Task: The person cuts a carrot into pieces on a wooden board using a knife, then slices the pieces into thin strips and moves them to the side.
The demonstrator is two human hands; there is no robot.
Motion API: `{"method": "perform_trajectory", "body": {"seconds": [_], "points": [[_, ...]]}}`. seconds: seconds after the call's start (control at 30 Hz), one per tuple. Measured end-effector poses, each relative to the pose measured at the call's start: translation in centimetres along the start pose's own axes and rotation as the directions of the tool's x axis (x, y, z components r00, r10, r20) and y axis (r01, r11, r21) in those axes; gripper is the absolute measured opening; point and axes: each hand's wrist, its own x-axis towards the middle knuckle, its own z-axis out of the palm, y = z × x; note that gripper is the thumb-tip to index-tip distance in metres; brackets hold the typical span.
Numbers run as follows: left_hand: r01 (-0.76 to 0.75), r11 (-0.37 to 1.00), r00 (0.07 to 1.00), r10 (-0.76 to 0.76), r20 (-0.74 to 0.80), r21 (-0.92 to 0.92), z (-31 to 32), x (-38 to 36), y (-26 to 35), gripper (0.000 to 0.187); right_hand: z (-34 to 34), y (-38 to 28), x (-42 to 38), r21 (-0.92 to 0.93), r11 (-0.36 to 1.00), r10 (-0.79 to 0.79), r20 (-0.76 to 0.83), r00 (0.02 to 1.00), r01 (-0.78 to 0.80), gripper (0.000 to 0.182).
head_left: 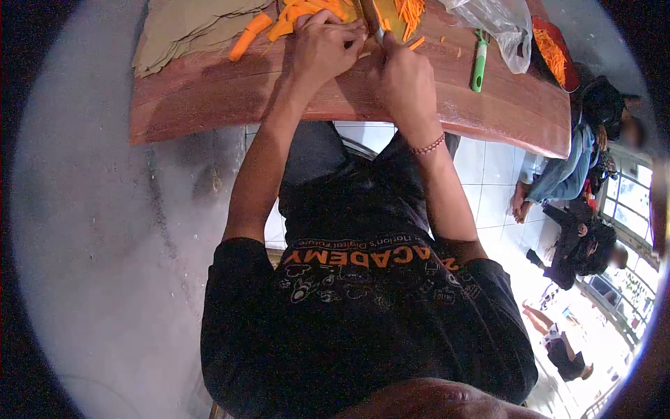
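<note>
My right hand [408,80] is closed round the handle of a knife [379,29], its blade pointing away from me at the table's far side. Just left of the blade, my left hand [328,47] has its fingers curled down on carrot slices [300,10]; its fingertips are partly hidden. Thin carrot strips [410,12] lie in a heap to the right of the knife. A longer carrot piece [250,36] rests to the left of my left hand. The top of the cutting area is cut off by the frame edge.
Brown paper sheets [188,35] cover the left of the wooden table [209,98]. On the right lie a green-handled peeler [479,64], a clear plastic bag [501,28] and a red container [569,73] of carrot strips. Several people sit on the floor beyond; a grey wall stands left.
</note>
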Motion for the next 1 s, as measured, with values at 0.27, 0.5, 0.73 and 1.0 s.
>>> {"method": "perform_trajectory", "body": {"seconds": [0.27,0.5,0.73,1.0], "points": [[0.028,0.999,0.999,-0.029,-0.041,-0.015,0.7,-0.3,-0.2,0.017,-0.5,1.2,1.4,-0.01,0.997,-0.073,-0.099,0.992,0.072,0.035],[0.059,0.998,0.995,-0.061,-0.076,-0.025,0.5,-0.4,0.2,0.02,-1.4,1.1,-0.1,0.05,0.996,-0.067,-0.101,0.993,0.072,0.031],[0.035,0.998,0.994,-0.04,-0.105,-0.048,0.1,-0.7,0.3,0.018,-1.5,0.3,-0.9,0.084,0.995,-0.048,-0.087,0.995,0.056,0.024],[-0.065,0.998,0.991,0.067,-0.114,0.019,0.1,-0.7,0.1,0.016,-1.4,-0.4,-1.3,0.051,0.998,-0.04,-0.064,0.997,0.043,0.026]]}}
